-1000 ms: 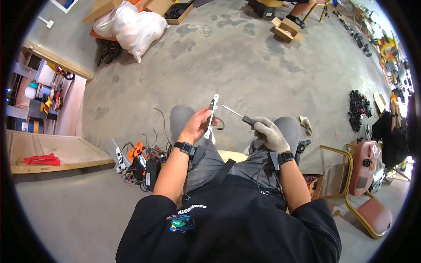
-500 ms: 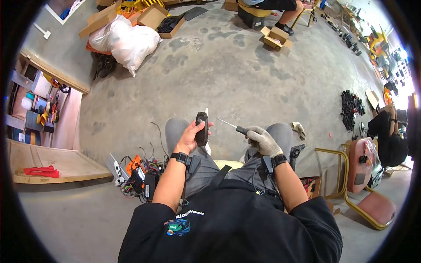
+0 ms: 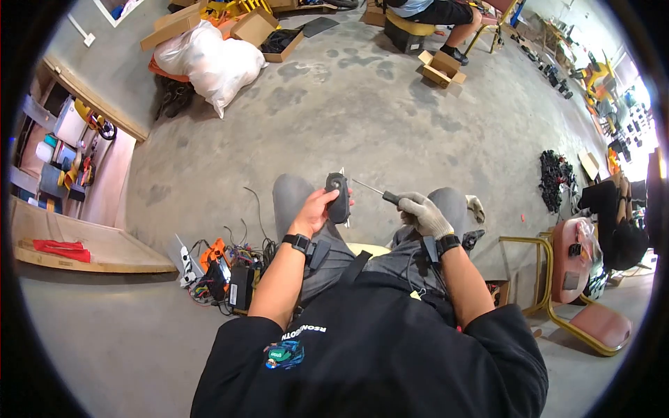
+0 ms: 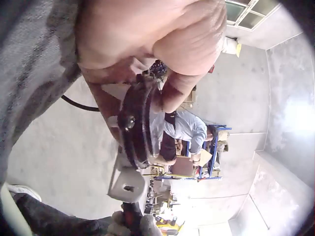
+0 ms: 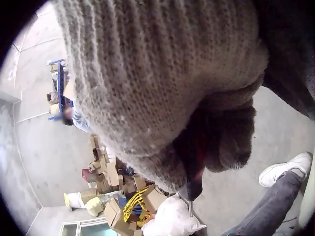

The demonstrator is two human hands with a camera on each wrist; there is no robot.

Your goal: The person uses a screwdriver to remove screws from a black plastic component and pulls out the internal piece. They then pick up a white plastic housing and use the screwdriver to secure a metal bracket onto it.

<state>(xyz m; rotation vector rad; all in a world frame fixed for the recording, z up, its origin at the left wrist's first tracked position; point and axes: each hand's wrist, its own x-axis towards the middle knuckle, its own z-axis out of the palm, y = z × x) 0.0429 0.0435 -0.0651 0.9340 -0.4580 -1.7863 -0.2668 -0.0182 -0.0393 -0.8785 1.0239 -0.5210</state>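
My bare left hand grips a dark, rounded oblong part, its thumb lying across the face. A pale metal bracket with a slot sticks out from one end of that part in the left wrist view. My right hand, in a knitted work glove, holds a screwdriver by its dark handle. The thin shaft points toward the oblong part, with its tip a short way apart from it. In the right wrist view the glove covers most of the handle.
Tangled cables and electronic parts lie on the floor by my left leg. Another glove is beyond my right knee. A folding chair stands at right. Farther off are a white bag, an open carton and a seated person.
The left hand has turned the part: its pale bracket showed lengthwise before, and now the dark rounded face is toward the head camera. The right hand keeps its hold on the screwdriver.
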